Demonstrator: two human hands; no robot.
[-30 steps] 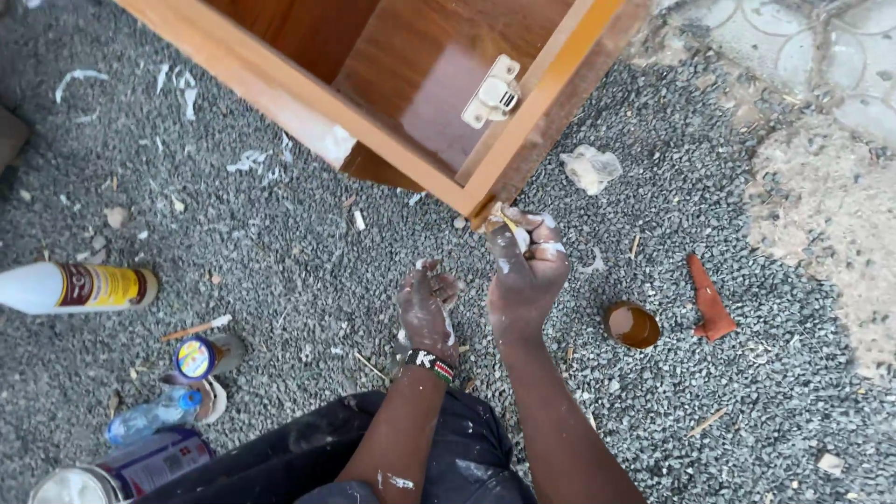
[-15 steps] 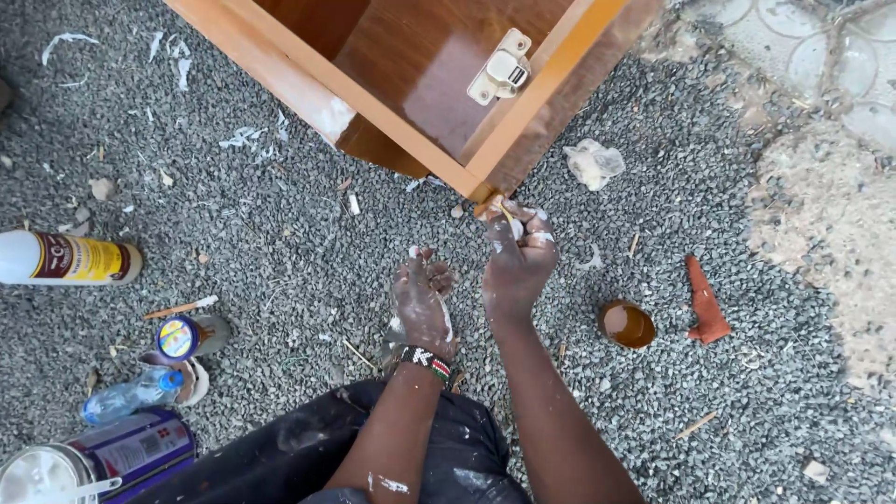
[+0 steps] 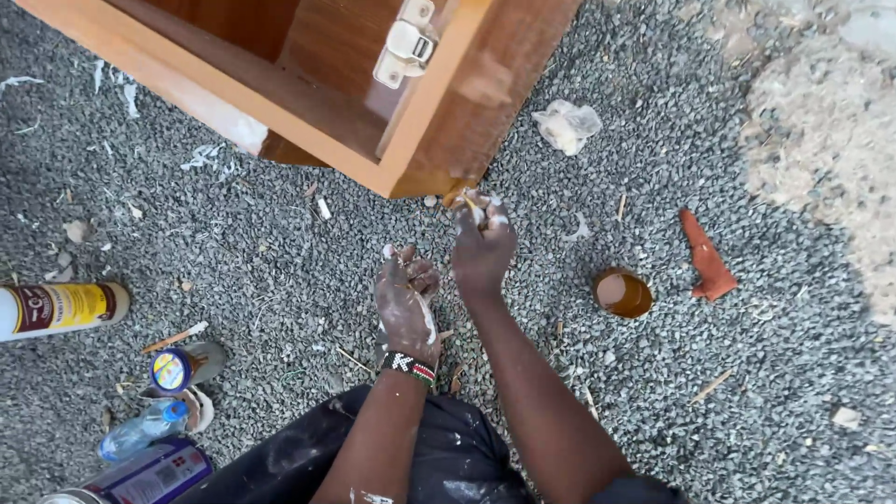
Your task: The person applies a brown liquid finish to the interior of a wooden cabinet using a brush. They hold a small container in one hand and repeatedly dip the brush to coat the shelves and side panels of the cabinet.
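Note:
A brown wooden cabinet (image 3: 308,112) lies on grey gravel, with a metal hinge (image 3: 406,47) on its inner wall. My right hand (image 3: 483,247) is closed around a small stick-like applicator and presses its tip against the cabinet's lower corner (image 3: 457,191). My left hand (image 3: 405,299), smeared with white filler and wearing a beaded wristband, rests below it with the fingers loosely curled; something small and pale may sit at the fingertips, but I cannot tell for sure. My dark trousers (image 3: 439,457) fill the bottom of the view.
A small round lid of brown paste (image 3: 622,293) and a reddish scraper (image 3: 707,257) lie on the right. A crumpled plastic bag (image 3: 567,125) lies near the cabinet. On the left are a spray can (image 3: 61,308), a small tin (image 3: 173,370), a plastic bottle (image 3: 140,431) and a larger can (image 3: 145,476).
The view has shifted down and closer to the cabinet. My right hand has moved up to the cabinet's corner; my left hand has kept its place below it.

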